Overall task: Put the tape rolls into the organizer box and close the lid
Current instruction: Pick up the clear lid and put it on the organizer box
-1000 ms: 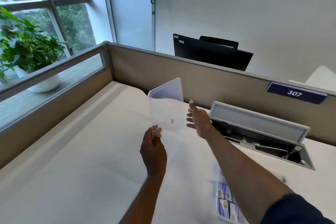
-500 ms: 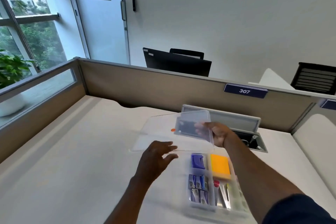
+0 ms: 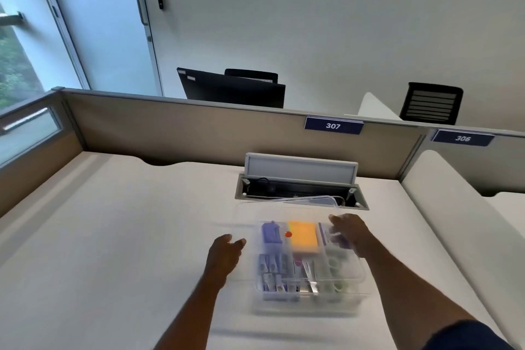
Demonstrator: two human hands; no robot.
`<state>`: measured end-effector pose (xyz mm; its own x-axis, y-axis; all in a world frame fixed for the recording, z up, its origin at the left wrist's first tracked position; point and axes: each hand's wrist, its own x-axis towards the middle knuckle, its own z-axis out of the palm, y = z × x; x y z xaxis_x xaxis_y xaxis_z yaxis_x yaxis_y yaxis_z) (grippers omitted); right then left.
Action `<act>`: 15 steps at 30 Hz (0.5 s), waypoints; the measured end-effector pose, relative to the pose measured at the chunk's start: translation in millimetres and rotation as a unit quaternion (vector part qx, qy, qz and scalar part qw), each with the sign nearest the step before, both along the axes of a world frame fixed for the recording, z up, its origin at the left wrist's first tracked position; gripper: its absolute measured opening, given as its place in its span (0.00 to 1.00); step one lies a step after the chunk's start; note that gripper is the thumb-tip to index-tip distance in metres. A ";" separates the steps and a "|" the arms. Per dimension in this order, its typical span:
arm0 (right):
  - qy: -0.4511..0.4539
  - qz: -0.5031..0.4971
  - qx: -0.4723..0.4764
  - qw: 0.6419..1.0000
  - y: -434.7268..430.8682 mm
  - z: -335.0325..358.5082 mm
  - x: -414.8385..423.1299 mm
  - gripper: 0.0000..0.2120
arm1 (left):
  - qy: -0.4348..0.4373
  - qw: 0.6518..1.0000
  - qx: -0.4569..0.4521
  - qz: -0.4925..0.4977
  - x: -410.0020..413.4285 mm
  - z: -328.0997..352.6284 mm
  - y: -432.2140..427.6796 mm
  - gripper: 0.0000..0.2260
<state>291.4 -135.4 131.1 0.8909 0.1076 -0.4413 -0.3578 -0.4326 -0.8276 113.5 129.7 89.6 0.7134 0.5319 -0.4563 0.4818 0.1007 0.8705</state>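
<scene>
Two hands: both over the clear organizer box (image 3: pixel 309 297), lid-closing step by my read.
Box spot: on the white desk (image 3: pixel 113 236), at 5 o'clock in the view, just in front of the open cable hatch (image 3: pixel 301 182).
Lid: clear lid (image 3: pixel 298 207) lies over the box, back edge looks a bit raised toward 12 o'clock; blur, cannot tell if it is seated.
Left hand: left hand (image 3: pixel 224 256) at the box's 9 o'clock edge, fingers loosely curled, grasping nothing that shows; contact with the lid rim unclear.
Right hand: right hand (image 3: pixel 348 231) at the box's 2 o'clock side, fingers spread on top of the lid, pressing more than gripping; exact hold not clear.
Contents: yellow pad (image 3: pixel 303 237), purple item (image 3: pixel 271 233), small stationery in front cells; tape rolls not identifiable, too blurred.
Marker: small red dot (image 3: pixel 288 234) on the lid.
Progress: judged near the end, only the lid left.
How to do it well: line up all four corners first, steady the box with the left hand, push flat palms along the rim from back to front.
Risk: uneven push may tip the light box or leave one corner unclipped.
</scene>
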 end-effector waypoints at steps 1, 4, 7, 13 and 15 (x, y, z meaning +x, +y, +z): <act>-0.054 0.006 -0.072 0.996 -5.9 -5.2 -1.4 0.13 | 0.004 1.000 0.018 -0.008 0.9 -3.8 -9.9 0.22; -0.163 0.001 -0.237 0.958 -17.3 -16.9 -9.6 0.20 | 0.019 0.994 0.101 -0.040 -0.2 -5.6 -38.2 0.19; -0.170 0.010 -0.295 0.940 -24.6 -23.9 -17.5 0.15 | 0.023 0.988 0.138 -0.061 -0.4 -7.6 -54.8 0.19; -0.160 0.049 -0.347 0.923 -34.9 -34.6 -24.2 0.14 | 0.044 0.985 0.158 -0.061 4.2 -17.8 -67.8 0.19; -0.176 0.050 -0.365 0.913 -36.0 -36.1 -24.3 0.16 | 0.050 0.983 0.165 -0.055 6.2 -20.9 -69.0 0.19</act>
